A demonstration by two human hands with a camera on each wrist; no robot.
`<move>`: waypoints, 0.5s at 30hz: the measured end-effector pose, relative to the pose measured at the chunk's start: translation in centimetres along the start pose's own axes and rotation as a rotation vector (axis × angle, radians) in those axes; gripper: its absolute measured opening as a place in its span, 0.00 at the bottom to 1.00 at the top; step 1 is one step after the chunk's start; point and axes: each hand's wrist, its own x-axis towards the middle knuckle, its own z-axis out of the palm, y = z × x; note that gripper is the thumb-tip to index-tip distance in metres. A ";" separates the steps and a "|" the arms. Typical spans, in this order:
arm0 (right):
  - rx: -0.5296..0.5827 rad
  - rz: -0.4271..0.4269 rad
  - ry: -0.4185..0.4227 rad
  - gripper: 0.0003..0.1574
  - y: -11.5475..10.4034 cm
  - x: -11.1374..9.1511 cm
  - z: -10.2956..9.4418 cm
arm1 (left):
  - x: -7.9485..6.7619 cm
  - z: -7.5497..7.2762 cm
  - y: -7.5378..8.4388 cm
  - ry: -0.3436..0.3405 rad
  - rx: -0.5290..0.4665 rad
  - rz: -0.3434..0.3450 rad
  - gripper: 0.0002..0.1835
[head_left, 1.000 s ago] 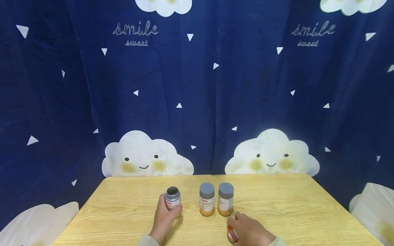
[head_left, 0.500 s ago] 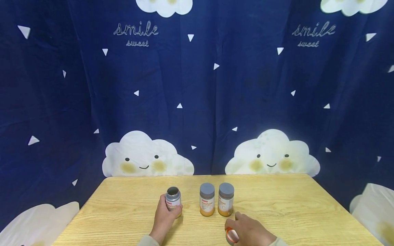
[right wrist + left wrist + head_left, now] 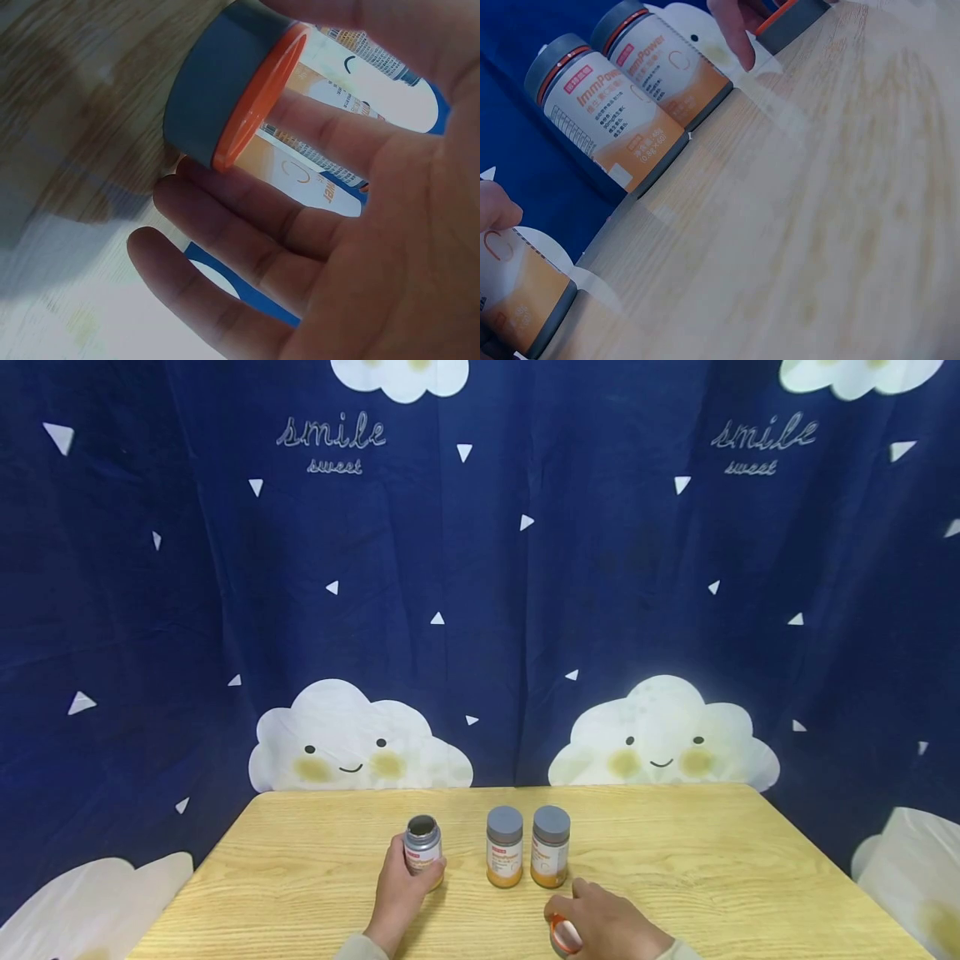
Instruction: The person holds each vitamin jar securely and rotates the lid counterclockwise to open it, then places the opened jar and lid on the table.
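the open bottle [image 3: 424, 857] stands on the wooden table [image 3: 690, 843], with the left hand [image 3: 405, 889] wrapped around it; it is dark inside, so i cannot tell its contents. to its right stand a first capped bottle [image 3: 504, 860] and, just beside, a second capped bottle [image 3: 550, 862]. on the near right side of the open bottle, the right hand [image 3: 603, 920] pinches a grey lid [image 3: 214, 79] with orange inside.

Blue cloud-print curtain [image 3: 480, 568] behind wooden table [image 3: 697, 852]
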 end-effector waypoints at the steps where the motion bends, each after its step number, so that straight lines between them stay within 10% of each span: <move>1: 0.004 0.001 0.001 0.26 0.0 0.0 0.0 | -0.1 -0.1 0.0 0.000 0.003 0.001 0.34; 15: 0.030 -0.021 0.085 0.30 -0.3 -1.0 -0.4 | 0.4 -1.1 1.8 0.019 -0.116 0.004 0.36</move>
